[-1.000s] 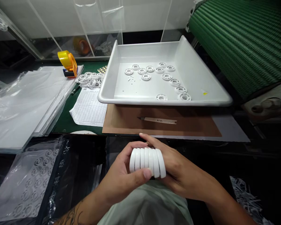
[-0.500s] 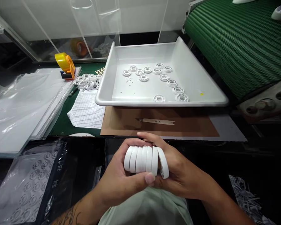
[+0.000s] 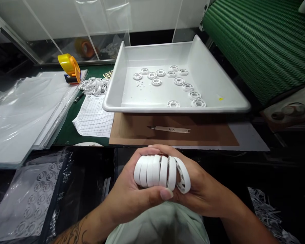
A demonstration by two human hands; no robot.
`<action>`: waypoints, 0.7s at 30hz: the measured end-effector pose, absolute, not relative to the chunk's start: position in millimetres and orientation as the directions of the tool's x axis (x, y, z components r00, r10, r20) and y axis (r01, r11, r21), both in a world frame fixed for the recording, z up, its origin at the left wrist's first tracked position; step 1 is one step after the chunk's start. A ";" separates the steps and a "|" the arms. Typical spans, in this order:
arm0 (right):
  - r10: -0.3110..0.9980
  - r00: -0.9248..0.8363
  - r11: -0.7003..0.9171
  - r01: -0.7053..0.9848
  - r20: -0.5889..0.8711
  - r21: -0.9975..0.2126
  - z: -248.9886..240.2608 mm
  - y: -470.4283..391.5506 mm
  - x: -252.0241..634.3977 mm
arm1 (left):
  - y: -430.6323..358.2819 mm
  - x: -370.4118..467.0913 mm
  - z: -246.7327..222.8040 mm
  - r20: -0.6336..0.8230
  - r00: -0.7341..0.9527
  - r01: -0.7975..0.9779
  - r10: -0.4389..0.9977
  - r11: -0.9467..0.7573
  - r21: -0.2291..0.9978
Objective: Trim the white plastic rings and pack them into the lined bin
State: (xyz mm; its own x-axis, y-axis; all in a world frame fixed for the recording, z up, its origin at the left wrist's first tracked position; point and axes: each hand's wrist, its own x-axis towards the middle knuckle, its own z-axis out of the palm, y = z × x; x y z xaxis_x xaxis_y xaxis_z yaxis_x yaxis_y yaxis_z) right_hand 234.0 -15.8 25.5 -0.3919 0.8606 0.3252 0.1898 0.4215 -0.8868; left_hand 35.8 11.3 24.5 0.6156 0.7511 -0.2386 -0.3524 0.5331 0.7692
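Green desk (image 3: 66,130) against a pale wall with clear panels, ribbed green conveyor belt (image 3: 261,44) at upper right. White tray (image 3: 178,110) sits on the desk, with loose white rings (image 3: 179,81) and small crumbs on its floor. Below its front edge, a brown board (image 3: 132,135) carries a knife (image 3: 171,129) marked A16. To the left: gridded sheet (image 3: 95,117), heap of rings (image 3: 95,86), tape dispenser (image 3: 73,69), stack of plastic-covered sheets (image 3: 22,112). Clear bag (image 3: 40,196) with ring shapes showing at lower left, white scraps (image 3: 265,210) at lower right. Row of rings (image 3: 152,171) is held on edge in front of the desk, above the pale green cloth (image 3: 160,223) on the lap. Left hand (image 3: 132,183) grips the row, thumb across the near side, fingers over the far side. Right hand (image 3: 195,183) closes around the right end, most of its fingers hidden behind. End ring (image 3: 184,178) tilts away against the right palm, openwork side showing. Versus a second ago: row was tight, only slightly splayed; now it fans out at the right, end ring leaning further off. Tray rings unchanged.
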 end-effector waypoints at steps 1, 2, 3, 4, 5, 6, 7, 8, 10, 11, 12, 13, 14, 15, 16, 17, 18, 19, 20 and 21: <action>0.866 -0.386 0.404 0.162 0.319 -0.901 26.4 -15.8 234.0 | 11.8 36.6 26.2 -0.237 0.612 -0.360 0.754 0.533 0.766; 0.874 -0.375 0.383 0.139 0.309 -0.913 26.8 -16.5 234.3 | 12.0 37.1 27.5 -0.237 0.607 -0.368 0.759 0.532 0.762; 0.886 -0.352 0.363 0.126 0.301 -0.923 26.9 -17.8 234.6 | 11.9 37.3 28.4 -0.235 0.601 -0.378 0.763 0.531 0.758; 0.903 -0.319 0.342 0.127 0.288 -0.931 26.9 -19.7 235.1 | 11.4 37.1 29.0 -0.237 0.602 -0.383 0.763 0.536 0.752; 0.920 -0.274 0.326 0.136 0.280 -0.936 26.8 -22.2 235.4 | 10.5 36.4 29.5 -0.244 0.605 -0.385 0.758 0.547 0.743; 0.935 -0.219 0.313 0.147 0.278 -0.938 27.2 -25.1 235.5 | 9.2 35.4 29.9 -0.257 0.609 -0.383 0.751 0.561 0.734; 0.947 -0.155 0.304 0.156 0.280 -0.940 28.1 -28.3 235.1 | 7.7 34.0 30.2 -0.274 0.614 -0.372 0.740 0.578 0.726; 0.954 -0.083 0.297 0.162 0.287 -0.941 30.0 -31.6 234.3 | 5.9 32.4 30.4 -0.294 0.622 -0.356 0.726 0.596 0.720; 0.952 0.056 0.286 0.181 0.300 -0.941 36.4 -37.9 231.2 | 2.2 28.9 30.0 -0.340 0.613 -0.325 0.713 0.620 0.714; 0.945 0.121 0.279 0.196 0.305 -0.940 40.5 -40.7 229.1 | 0.7 27.4 29.2 -0.366 0.602 -0.305 0.710 0.627 0.717; 0.937 0.174 0.266 0.211 0.304 -0.941 44.7 -43.2 227.0 | -0.2 26.1 27.8 -0.392 0.591 -0.282 0.705 0.636 0.718; 0.926 0.218 0.261 0.222 0.309 -0.939 48.5 -45.1 225.3 | -0.5 25.1 26.0 -0.415 0.580 -0.263 0.701 0.643 0.719; 0.919 0.240 0.260 0.224 0.311 -0.939 51.1 -46.3 224.3 | 0.0 24.4 23.8 -0.432 0.576 -0.239 0.694 0.648 0.723; 0.919 0.235 0.266 0.218 0.315 -0.939 52.3 -46.7 224.3 | 1.3 24.0 21.4 -0.442 0.580 -0.206 0.685 0.647 0.734; 0.924 0.205 0.283 0.207 0.324 -0.937 51.7 -46.1 225.4 | 3.3 23.6 19.2 -0.432 0.587 -0.177 0.685 0.629 0.757; 0.924 0.168 0.311 0.189 0.343 -0.931 49.6 -44.6 227.6 | 5.5 23.2 17.7 -0.399 0.595 -0.149 0.698 0.583 0.799; 0.927 0.124 0.333 0.166 0.354 -0.928 46.4 -42.4 230.7 | 7.6 22.6 17.3 -0.336 0.605 -0.127 0.722 0.504 0.855; 0.930 0.068 0.352 0.129 0.362 -0.927 43.0 -39.8 234.1 | 9.1 21.7 18.5 -0.258 0.612 -0.112 0.748 0.405 0.908; 0.933 0.004 0.357 0.091 0.359 -0.930 40.4 -37.1 237.5 | 9.6 20.7 21.7 -0.183 0.610 -0.100 0.771 0.304 0.947; 0.938 -0.054 0.345 0.064 0.342 -0.936 39.4 -35.0 240.2 | 8.9 19.7 27.0 -0.126 0.599 -0.086 0.791 0.220 0.972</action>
State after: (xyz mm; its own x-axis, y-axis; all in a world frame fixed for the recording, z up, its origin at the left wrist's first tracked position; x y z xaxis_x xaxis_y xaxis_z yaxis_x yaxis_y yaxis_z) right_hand 240.2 -35.0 39.4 -0.0545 0.9380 0.3424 0.0639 0.3455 -0.9362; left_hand 19.7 8.9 27.0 0.5986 0.7910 -0.1262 -0.0856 0.2199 0.9718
